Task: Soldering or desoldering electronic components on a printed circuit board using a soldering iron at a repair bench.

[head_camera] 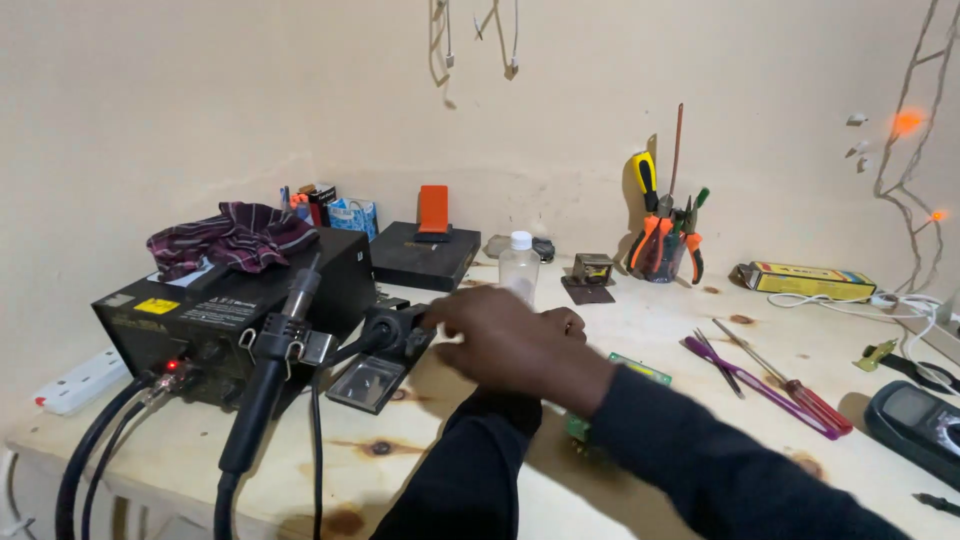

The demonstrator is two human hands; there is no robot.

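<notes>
Left of the grip sat the black rework station [230,310], a checked cloth [232,238] on top and its hot-air wand [272,380] hanging in front. The right hand [505,340] reached across to the black soldering-iron stand [385,350], blurred, fingertips touching its upper block; whether they had pinched it I could not tell. The left hand [560,322] lay mostly hidden behind the right, its grip unreadable. The stand rested on the counter [640,320] just beside the station; it looked stiff, fairly heavy at its base, likely warm near the holder, so best taken by the upper block. Behind the grip stood a clear bottle [519,266]; to its right lay screwdrivers [775,385] and a multimeter [915,425].
</notes>
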